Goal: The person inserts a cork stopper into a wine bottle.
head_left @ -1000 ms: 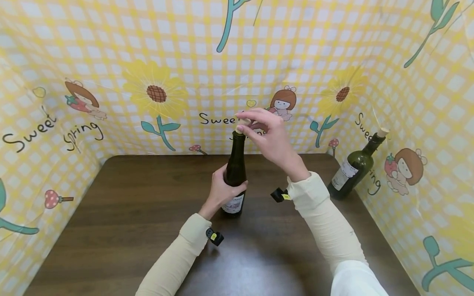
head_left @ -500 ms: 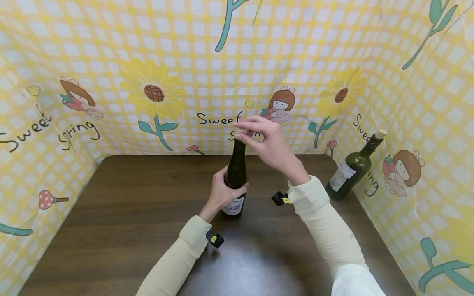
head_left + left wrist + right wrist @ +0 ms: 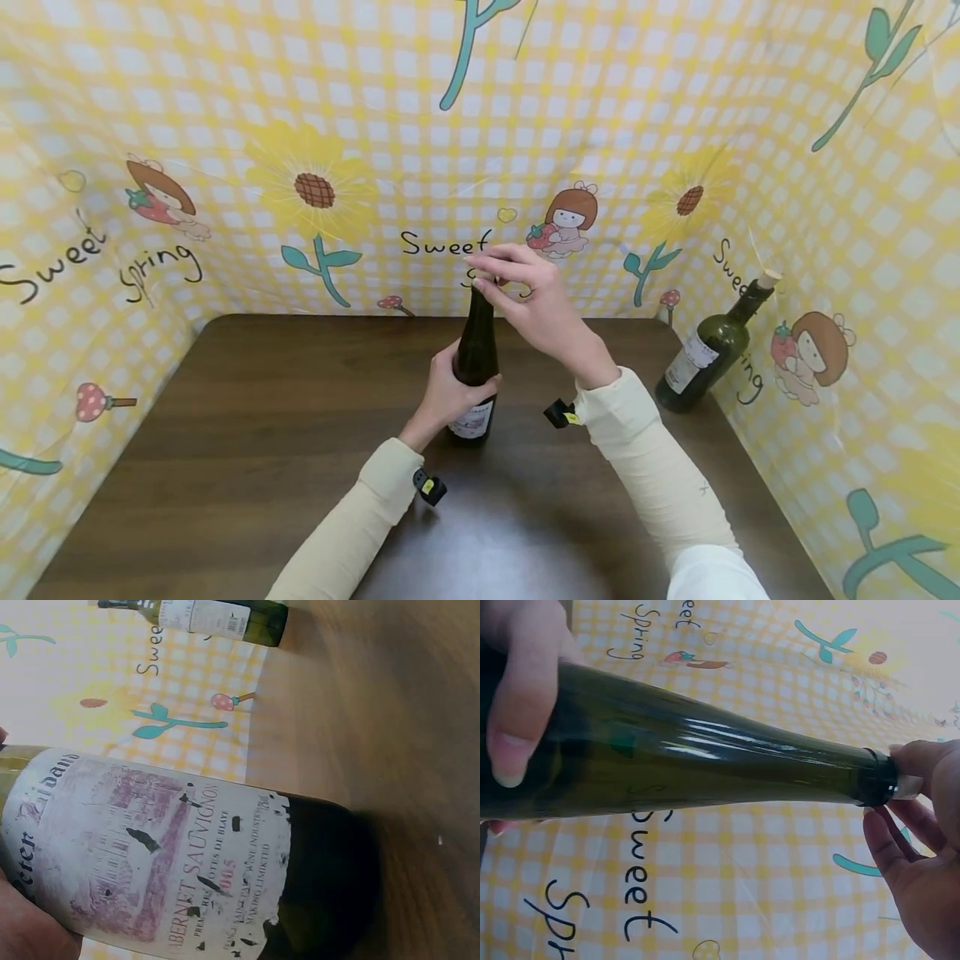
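A dark green wine bottle (image 3: 477, 350) stands upright on the table, with a worn white label (image 3: 150, 855) filling much of the left wrist view. My left hand (image 3: 448, 390) grips its body, thumb across the front. At the top, my right hand (image 3: 551, 308) has its thumb and fingers around a pale cork (image 3: 907, 787) at the bottle's mouth. In the right wrist view the cork sticks out a little beyond the dark rim (image 3: 875, 778); how deep it sits inside is unclear. In the head view the fingers mostly cover it.
A second green wine bottle (image 3: 705, 354), a cork (image 3: 768, 278) in its neck, stands by the table's right edge. Yellow checked cloth (image 3: 420, 167) with printed flowers surrounds the brown wooden table (image 3: 247, 433) at the back and sides.
My right hand has lowered slightly at the bottle's mouth, and the cork that showed above the rim is now mostly covered. My left hand keeps its grip in the same place.
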A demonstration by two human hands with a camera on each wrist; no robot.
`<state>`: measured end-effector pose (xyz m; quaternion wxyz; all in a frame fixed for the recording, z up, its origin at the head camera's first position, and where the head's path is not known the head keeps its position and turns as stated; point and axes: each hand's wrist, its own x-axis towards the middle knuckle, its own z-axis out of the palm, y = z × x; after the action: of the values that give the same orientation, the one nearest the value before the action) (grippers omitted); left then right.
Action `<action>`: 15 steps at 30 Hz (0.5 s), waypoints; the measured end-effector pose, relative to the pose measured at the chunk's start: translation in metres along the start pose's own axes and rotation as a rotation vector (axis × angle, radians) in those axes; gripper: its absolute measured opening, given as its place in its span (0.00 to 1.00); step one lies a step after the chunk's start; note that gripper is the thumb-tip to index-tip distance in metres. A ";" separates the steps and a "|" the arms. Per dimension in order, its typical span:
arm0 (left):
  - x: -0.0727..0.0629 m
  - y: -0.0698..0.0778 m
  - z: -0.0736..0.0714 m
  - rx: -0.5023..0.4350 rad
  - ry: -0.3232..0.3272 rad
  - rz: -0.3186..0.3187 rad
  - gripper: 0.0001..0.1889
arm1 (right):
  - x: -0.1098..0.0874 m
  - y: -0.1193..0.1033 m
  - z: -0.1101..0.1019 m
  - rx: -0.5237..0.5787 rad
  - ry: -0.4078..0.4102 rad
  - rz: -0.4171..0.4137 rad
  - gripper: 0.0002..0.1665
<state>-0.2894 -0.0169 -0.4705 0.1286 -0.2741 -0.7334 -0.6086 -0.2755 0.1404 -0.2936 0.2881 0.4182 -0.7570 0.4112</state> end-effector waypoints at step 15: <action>-0.006 0.043 -0.006 -0.007 -0.001 -0.009 0.15 | 0.016 0.005 0.017 0.576 0.004 0.535 0.36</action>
<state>-0.2616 -0.0190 -0.4369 0.1247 -0.2716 -0.7324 -0.6118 -0.2891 0.1211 -0.2910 0.0429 0.2690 -0.6924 0.6680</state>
